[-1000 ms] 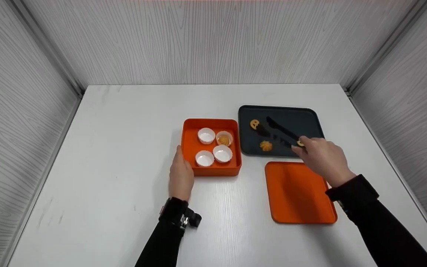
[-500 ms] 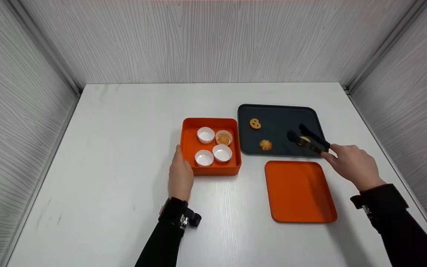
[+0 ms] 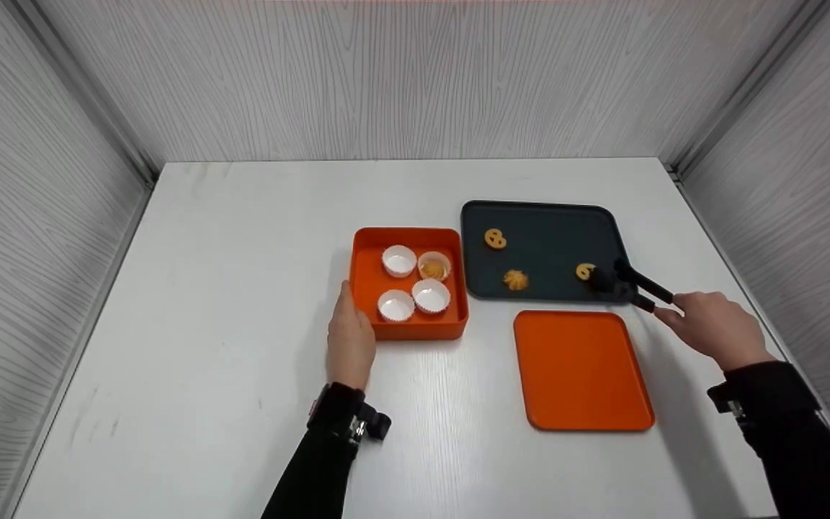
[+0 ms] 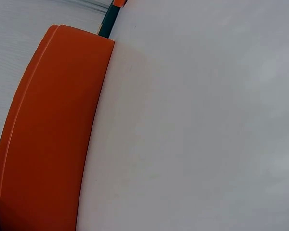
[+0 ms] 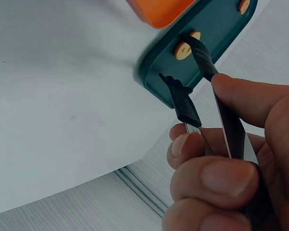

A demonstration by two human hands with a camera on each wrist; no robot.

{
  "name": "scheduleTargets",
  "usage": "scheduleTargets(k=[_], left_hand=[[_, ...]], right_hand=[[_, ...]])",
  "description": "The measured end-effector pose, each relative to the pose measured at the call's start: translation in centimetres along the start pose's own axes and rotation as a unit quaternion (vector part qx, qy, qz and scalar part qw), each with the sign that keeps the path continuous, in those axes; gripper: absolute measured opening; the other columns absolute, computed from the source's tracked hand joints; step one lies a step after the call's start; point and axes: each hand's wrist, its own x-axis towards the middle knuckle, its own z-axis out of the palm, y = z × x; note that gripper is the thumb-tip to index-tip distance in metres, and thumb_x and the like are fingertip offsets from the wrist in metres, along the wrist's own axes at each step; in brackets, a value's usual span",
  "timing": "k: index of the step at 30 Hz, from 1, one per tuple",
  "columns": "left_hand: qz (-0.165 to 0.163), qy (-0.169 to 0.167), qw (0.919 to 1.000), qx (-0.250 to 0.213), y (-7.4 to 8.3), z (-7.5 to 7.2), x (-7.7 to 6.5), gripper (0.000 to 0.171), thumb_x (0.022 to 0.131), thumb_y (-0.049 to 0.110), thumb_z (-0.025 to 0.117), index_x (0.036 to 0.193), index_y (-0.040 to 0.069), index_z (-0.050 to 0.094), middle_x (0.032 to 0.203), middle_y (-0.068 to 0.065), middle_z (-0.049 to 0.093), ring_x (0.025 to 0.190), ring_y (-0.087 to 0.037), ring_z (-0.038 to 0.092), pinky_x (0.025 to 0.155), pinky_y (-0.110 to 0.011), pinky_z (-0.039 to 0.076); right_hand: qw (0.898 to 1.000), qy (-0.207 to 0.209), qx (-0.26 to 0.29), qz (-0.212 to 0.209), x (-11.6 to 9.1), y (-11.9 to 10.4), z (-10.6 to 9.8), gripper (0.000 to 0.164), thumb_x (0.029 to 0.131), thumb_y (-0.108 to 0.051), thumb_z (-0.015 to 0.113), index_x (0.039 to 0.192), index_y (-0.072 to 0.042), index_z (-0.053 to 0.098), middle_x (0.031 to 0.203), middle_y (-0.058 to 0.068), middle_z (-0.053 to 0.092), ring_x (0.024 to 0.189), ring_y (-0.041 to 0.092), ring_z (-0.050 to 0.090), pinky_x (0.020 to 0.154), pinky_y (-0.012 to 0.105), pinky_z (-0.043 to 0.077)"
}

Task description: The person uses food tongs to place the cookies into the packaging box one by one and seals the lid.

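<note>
My left hand (image 3: 351, 346) rests against the left wall of an orange square box (image 3: 419, 331), its fingers lying along the outside. Inside the box stand several white paper baking cups (image 3: 396, 306); the back right one holds a swirl cookie (image 3: 433, 269). My right hand (image 3: 723, 329) grips black tongs (image 3: 647, 283), whose two tips are spread apart over the right end of a dark green tray (image 3: 545, 249). One tip overlaps a pretzel-shaped cookie (image 5: 183, 50) in the right wrist view. Farther left on that tray lie another pretzel-shaped cookie (image 3: 495, 238) and a swirl cookie (image 3: 515, 280).
An orange flat lid or tray (image 3: 582, 371) lies in front of the dark tray, with the right forearm beside it. The white table (image 3: 192, 324) is bounded by pale wood-grain panels (image 3: 415, 79) at the back and both sides.
My right hand has drawn the tongs to the right and toward me, from the middle of the dark tray to its right end. The left hand and the box stay in place.
</note>
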Motion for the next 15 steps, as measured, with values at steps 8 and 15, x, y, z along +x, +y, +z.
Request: scheduleTargets(k=[8,15], left_hand=[[0.003,0.001,1.0,0.001,-0.05,0.03,0.01,0.055,0.108,0.007,0.037,0.161,0.0,0.025,0.163,-0.016,0.035,0.151,-0.028,0.034,0.124,-0.043,0.029],[-0.005,-0.001,1.0,-0.002,0.15,-0.1,0.02,0.055,0.108,0.007,0.037,0.161,0.0,0.026,0.163,-0.016,0.036,0.15,-0.028,0.034,0.123,-0.043,0.03]], right_hand=[[1.0,-0.012,0.013,0.005,0.23,0.27,0.17,0.034,0.101,-0.031,0.061,0.096,0.001,0.068,0.08,0.021,0.067,0.06,0.03,0.059,0.045,0.04,0.041],[1.0,-0.025,0.013,0.008,0.48,0.41,0.23,0.036,0.102,-0.035,0.059,0.098,0.0,0.067,0.082,0.019,0.067,0.062,0.031,0.059,0.046,0.039,0.041]])
